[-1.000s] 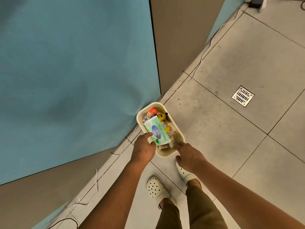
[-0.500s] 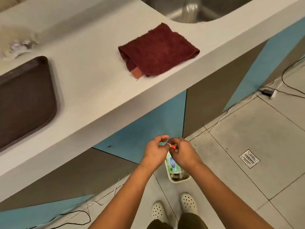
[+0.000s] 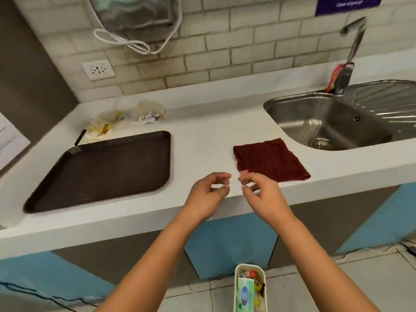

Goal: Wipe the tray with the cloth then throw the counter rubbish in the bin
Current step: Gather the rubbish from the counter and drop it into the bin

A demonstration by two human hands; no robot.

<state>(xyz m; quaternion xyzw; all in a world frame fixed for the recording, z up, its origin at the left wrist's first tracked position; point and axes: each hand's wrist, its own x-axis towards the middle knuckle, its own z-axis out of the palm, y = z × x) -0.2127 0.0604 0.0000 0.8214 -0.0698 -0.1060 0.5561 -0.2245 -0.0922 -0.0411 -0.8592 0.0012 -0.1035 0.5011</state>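
Two bare forearms, no sleeves, no watch or rings, left hand (image 3: 208, 194), right hand (image 3: 262, 192)

Brown tray (image 3: 99, 170) flat on counter; folded maroon cloth (image 3: 271, 159) right; rubbish (image 3: 126, 115) behind; bin (image 3: 249, 289) on floor.

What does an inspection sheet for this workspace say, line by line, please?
Surface: white counter, bare between the things on it.
Job's things: brown tray lies flat on the left; dark red cloth lies folded near the front edge, beside the sink; bin stands on the floor below, with packets inside.
Clutter: crumpled rubbish on the counter behind the tray.
Hands: left hand and right hand hang over the front edge, fingers loosely curled, holding nothing.
Cables: white cord looped on the wall; thin cables on the floor.
Surroundings: tiled wall, socket, tap, blue cabinet panels.
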